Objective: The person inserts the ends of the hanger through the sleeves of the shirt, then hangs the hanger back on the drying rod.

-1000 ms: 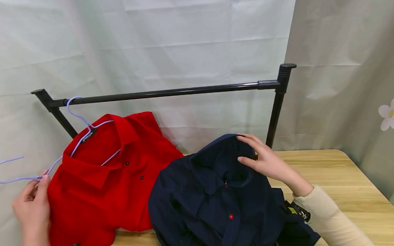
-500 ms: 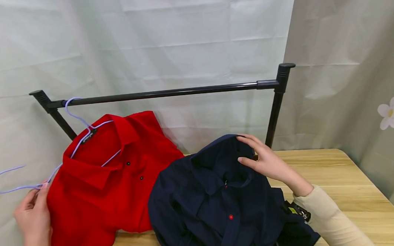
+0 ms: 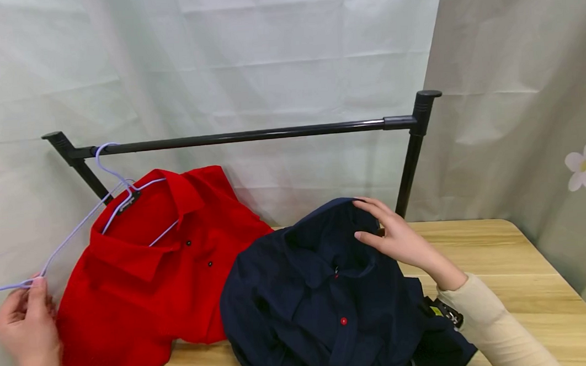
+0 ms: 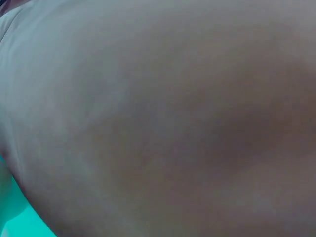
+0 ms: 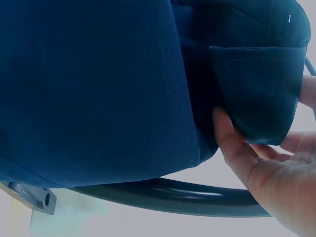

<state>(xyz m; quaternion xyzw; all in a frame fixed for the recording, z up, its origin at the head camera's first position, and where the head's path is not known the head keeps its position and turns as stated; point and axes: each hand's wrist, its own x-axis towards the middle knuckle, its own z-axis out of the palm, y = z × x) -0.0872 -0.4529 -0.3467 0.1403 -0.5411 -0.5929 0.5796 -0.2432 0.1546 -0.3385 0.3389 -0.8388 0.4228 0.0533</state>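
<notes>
At the far left, my left hand (image 3: 29, 326) pinches a lavender wire hanger (image 3: 68, 237) near the base of its hook, which runs out of the head view. One arm of this hanger slopes up behind a red shirt (image 3: 135, 302). My right hand (image 3: 400, 238) holds the collar of a navy shirt (image 3: 324, 308) with red buttons, thumb inside the neck opening. From the right wrist, the collar (image 5: 261, 94) lies between thumb and fingers. A blurred, close surface fills most of the left wrist view, hiding the left hand there.
A black clothes rack (image 3: 251, 135) spans the back. On its bar, at the left end, hangs another lavender hanger (image 3: 110, 169), with the red shirt on it. Underneath is a wooden table (image 3: 481, 261); pale curtains (image 3: 266, 51) stand behind.
My left hand has moved left and slightly down with its hanger, drawing more of the hanger's arm out from beside the red shirt. The right hand and navy shirt stay put.
</notes>
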